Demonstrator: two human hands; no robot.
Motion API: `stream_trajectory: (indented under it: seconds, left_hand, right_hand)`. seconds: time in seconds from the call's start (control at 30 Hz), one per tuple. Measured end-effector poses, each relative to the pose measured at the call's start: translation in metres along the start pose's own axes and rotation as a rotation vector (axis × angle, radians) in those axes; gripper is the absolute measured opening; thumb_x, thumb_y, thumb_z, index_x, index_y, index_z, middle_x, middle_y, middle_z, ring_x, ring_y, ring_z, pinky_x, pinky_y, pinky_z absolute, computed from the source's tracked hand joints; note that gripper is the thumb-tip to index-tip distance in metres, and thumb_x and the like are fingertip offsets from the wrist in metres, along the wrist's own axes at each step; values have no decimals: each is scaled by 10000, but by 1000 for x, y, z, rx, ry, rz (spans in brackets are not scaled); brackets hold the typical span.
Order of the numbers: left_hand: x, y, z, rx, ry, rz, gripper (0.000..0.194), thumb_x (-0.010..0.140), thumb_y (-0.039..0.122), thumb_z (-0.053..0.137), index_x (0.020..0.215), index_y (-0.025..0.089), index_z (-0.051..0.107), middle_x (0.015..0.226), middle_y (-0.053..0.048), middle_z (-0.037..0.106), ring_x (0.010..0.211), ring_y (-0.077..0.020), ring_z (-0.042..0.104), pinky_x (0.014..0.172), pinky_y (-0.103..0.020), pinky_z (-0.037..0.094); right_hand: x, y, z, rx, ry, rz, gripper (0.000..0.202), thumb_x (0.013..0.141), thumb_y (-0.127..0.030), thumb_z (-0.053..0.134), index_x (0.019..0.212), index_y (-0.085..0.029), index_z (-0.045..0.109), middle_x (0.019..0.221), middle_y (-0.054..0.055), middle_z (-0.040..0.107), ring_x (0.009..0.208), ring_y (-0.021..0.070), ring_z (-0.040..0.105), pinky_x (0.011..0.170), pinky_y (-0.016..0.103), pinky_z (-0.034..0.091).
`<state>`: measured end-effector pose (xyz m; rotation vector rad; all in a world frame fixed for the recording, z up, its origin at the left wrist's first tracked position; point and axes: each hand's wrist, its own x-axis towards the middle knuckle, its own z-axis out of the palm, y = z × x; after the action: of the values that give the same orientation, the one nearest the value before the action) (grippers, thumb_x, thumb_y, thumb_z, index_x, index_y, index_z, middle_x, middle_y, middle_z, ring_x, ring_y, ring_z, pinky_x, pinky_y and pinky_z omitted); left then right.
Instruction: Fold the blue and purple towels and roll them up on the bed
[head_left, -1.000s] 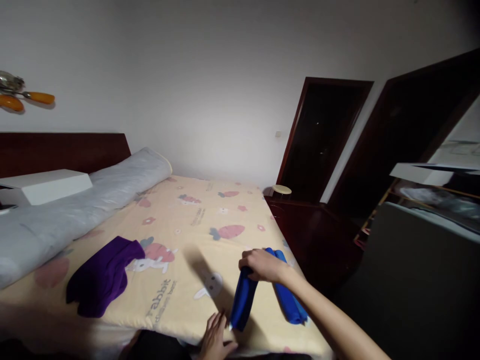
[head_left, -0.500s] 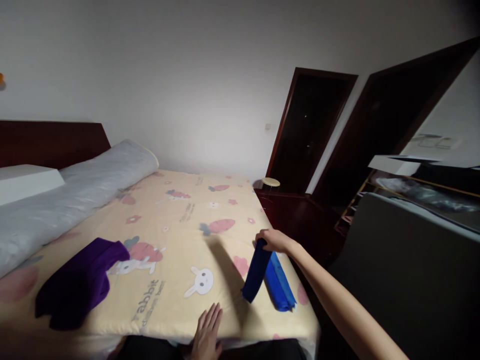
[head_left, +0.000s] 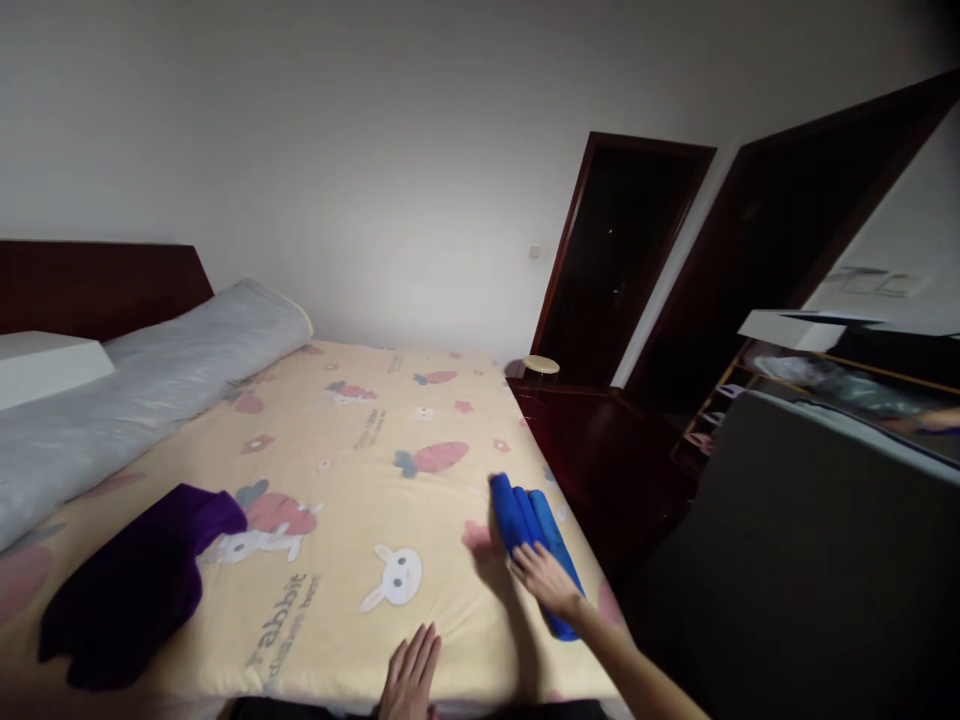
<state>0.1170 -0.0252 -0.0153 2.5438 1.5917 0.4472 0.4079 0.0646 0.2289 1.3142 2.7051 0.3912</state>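
My right hand (head_left: 546, 578) lies on a blue folded cloth (head_left: 508, 512), its fingers stretched out over the fabric. A second blue folded cloth (head_left: 551, 520), slightly lighter along its outer side, lies against it near the bed's right edge. My left hand (head_left: 409, 675) rests palm down on the near edge of the bed sheet (head_left: 352, 560), fingers extended and holding nothing. Farther left, a crumpled purple cloth (head_left: 139, 585) is spread on the sheet, beside a printed rabbit and carrot.
A long grey rolled bundle (head_left: 187, 365) lies along the headboard (head_left: 97, 285), with a white box (head_left: 49, 370) at its near end. Right of the bed stand a dark grey panel (head_left: 795, 520) and a shelf rack (head_left: 862, 375). A stool (head_left: 541, 365) stands by the door.
My right hand has lowered the hanging blue cloth beside the other one, let go of it and now lies flat on it. The left hand stays nearly in place.
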Motion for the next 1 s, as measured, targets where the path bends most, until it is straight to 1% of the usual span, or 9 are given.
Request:
stream_trajectory:
  seconds: [0.13, 0.27, 0.37, 0.5, 0.57, 0.63, 0.73, 0.83, 1.0]
  left_hand:
    - [-1, 4, -4, 31, 49, -15, 1066, 542, 124, 534, 1515, 328, 150, 1569, 84, 237, 1426, -248, 329, 1161, -404, 280]
    - [-4, 11, -24, 10, 25, 14, 1116, 535, 95, 513, 1525, 315, 46, 1582, 75, 188, 1433, -247, 312, 1167, -412, 273]
    - [-5, 17, -35, 25, 56, 6, 1115, 553, 82, 499, 1526, 313, 6, 1588, 72, 180, 1441, -235, 296, 1167, -417, 277]
    - [-6, 21, -40, 48, 97, 20, 1102, 565, 70, 489, 1530, 296, 8, 1592, 62, 189, 1447, -215, 281, 1171, -401, 268]
    - [-7, 21, -40, 52, 104, 21, 1089, 575, 67, 489, 1532, 293, 20, 1592, 58, 195, 1447, -215, 282, 1175, -399, 260]
    - [-7, 21, -39, 45, 97, 16, 1080, 583, 67, 492, 1532, 298, 31, 1590, 58, 203, 1444, -224, 289, 1175, -405, 261]
    - [-6, 17, -35, 27, 69, 8, 1079, 582, 72, 499, 1531, 299, 39, 1587, 51, 208, 1443, -240, 290, 1169, -424, 273]
    - [-5, 12, -27, 17, 37, 18, 1083, 569, 81, 511, 1530, 291, 58, 1586, 46, 205, 1445, -248, 287, 1166, -439, 283]
    - [-4, 10, -23, 26, 39, 19, 1071, 573, 92, 513, 1528, 282, 67, 1584, 49, 213, 1448, -243, 278, 1171, -445, 279]
  right_hand:
    - [-32, -31, 75, -25, 7, 4, 358, 810, -30, 503, 1043, -243, 673, 1113, 68, 688, 1006, 262, 627, 880, 435, 495]
    - [-45, -34, 111, -35, 66, 15, 392, 823, -40, 474, 1105, -254, 643, 1170, 73, 669, 1040, 276, 611, 896, 461, 488]
    - [-50, -37, 109, 36, -5, 46, 387, 825, -75, 488, 1135, -256, 632, 1194, 78, 656, 1079, 276, 591, 933, 460, 460]
    - [-44, -41, 80, 222, -144, 255, 283, 743, -215, 622, 1021, -247, 668, 1202, 78, 639, 1139, 300, 549, 961, 429, 418]
    - [-35, -39, 67, 262, -153, 381, 202, 794, -258, 573, 971, -237, 669, 1091, 77, 664, 1077, 279, 576, 926, 398, 423]
    - [-23, -37, 61, 237, -125, 512, 275, 886, -268, 443, 1066, -213, 643, 1082, 114, 655, 1065, 292, 583, 916, 427, 416]
    - [-9, -35, 70, 192, -109, 813, 489, 907, -367, 422, 1349, -165, 476, 1368, 225, 491, 1255, 403, 459, 970, 561, 353]
    - [-2, -38, 92, 208, -143, 1118, 718, 863, -490, 474, 1486, -187, 284, 1514, 239, 318, 1378, 439, 297, 995, 647, 286]
    - [-5, -39, 116, 279, -107, 1255, 851, 829, -601, 456, 1524, -196, 179, 1553, 259, 223, 1406, 460, 208, 981, 741, 198]
